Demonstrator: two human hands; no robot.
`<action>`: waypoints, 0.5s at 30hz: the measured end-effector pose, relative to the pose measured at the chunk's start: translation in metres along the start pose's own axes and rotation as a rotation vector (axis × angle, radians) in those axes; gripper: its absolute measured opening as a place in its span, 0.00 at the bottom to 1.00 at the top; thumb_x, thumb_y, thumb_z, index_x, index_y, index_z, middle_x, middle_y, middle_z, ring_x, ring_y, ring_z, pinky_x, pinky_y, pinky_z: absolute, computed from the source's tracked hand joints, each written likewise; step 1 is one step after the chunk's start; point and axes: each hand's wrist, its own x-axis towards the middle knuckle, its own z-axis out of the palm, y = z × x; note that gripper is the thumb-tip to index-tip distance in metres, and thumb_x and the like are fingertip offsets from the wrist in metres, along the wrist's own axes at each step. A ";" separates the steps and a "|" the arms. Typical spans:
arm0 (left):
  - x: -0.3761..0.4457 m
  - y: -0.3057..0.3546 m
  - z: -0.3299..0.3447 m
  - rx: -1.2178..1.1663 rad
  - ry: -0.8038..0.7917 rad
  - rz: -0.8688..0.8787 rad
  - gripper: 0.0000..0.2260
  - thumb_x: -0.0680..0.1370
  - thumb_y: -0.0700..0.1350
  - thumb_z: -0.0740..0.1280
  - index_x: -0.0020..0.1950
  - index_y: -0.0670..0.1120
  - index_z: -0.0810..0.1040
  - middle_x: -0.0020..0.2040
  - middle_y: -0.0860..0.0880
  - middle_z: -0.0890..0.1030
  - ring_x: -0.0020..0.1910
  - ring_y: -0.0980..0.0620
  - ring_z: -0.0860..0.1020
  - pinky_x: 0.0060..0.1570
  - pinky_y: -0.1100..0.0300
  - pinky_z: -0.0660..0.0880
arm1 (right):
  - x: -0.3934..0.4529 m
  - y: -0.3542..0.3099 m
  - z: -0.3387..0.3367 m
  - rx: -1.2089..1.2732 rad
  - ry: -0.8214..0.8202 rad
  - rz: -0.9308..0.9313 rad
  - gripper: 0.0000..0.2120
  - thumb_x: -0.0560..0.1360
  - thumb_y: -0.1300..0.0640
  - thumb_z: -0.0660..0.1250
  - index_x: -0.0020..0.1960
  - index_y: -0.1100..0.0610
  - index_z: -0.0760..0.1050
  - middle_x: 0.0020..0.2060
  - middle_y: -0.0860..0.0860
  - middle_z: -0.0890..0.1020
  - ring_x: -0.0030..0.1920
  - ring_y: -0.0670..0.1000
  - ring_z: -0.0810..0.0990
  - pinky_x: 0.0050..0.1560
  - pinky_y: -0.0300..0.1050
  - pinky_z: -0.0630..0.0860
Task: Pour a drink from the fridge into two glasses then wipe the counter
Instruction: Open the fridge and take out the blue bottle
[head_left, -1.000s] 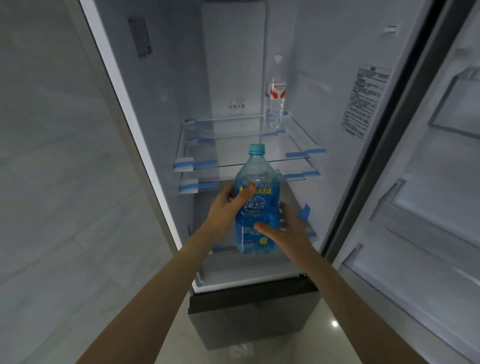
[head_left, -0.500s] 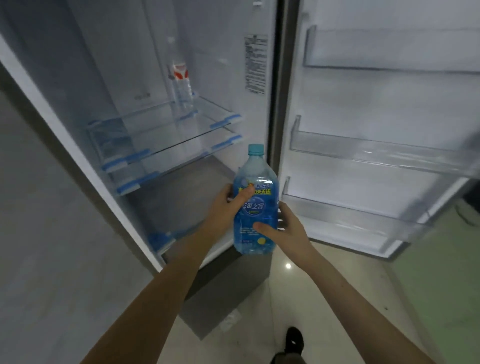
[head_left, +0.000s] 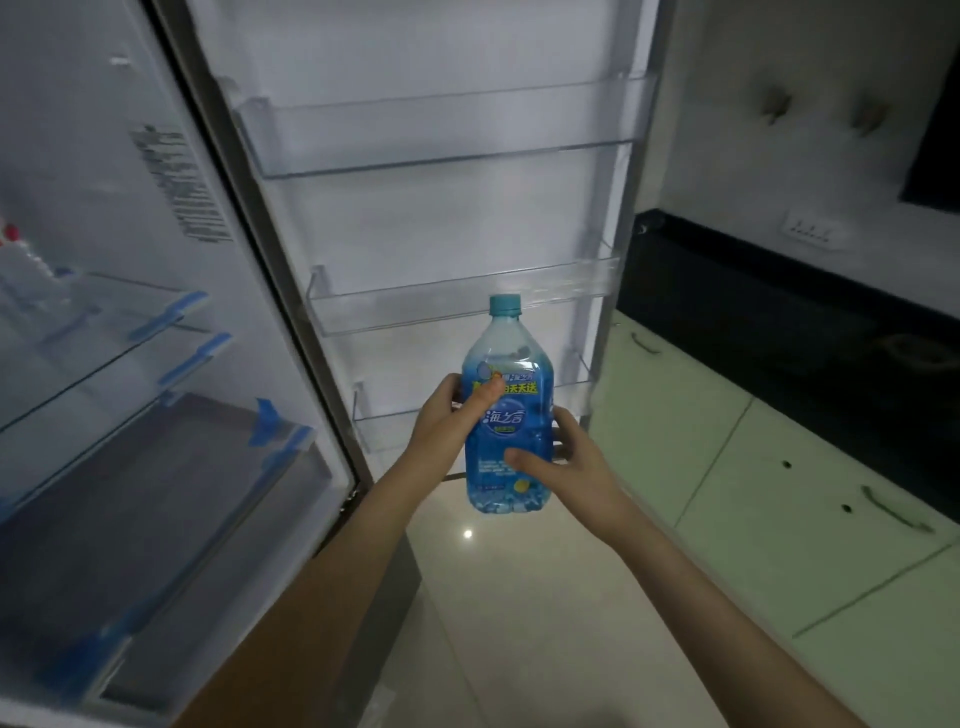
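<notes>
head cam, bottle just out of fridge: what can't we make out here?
- Glasses, cloth: none in the head view.
- Counter: dark, top cut by right edge.
- Blue bottle: fill level hidden by label; small print unreadable. Left hand and right hand cover its sides.
- Second bottle: blurred, cut by left edge.
- Fridge sticker: blurred.

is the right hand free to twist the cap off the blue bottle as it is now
Probably not yet: the right hand is wrapped on the lower body of the blue bottle. The cap is bare, so it must let go while the left hand holds.
</notes>
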 end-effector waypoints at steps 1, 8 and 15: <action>0.008 0.002 0.015 0.003 -0.024 -0.001 0.26 0.67 0.66 0.71 0.56 0.50 0.75 0.56 0.45 0.81 0.53 0.49 0.81 0.52 0.55 0.79 | 0.001 0.001 -0.014 0.005 0.023 0.001 0.26 0.71 0.55 0.75 0.66 0.49 0.70 0.56 0.49 0.80 0.52 0.46 0.80 0.44 0.38 0.80; 0.056 0.007 0.130 0.002 -0.151 -0.002 0.26 0.70 0.63 0.68 0.61 0.47 0.75 0.55 0.47 0.81 0.52 0.51 0.82 0.47 0.61 0.78 | 0.009 0.019 -0.123 0.002 0.157 0.026 0.25 0.72 0.56 0.75 0.66 0.49 0.70 0.55 0.48 0.80 0.52 0.46 0.80 0.42 0.36 0.79; 0.094 0.009 0.245 -0.043 -0.242 -0.039 0.30 0.68 0.64 0.70 0.63 0.48 0.74 0.55 0.47 0.82 0.50 0.51 0.83 0.49 0.57 0.80 | 0.017 0.038 -0.234 0.013 0.231 0.075 0.27 0.71 0.53 0.75 0.67 0.49 0.69 0.56 0.48 0.80 0.51 0.45 0.81 0.40 0.36 0.79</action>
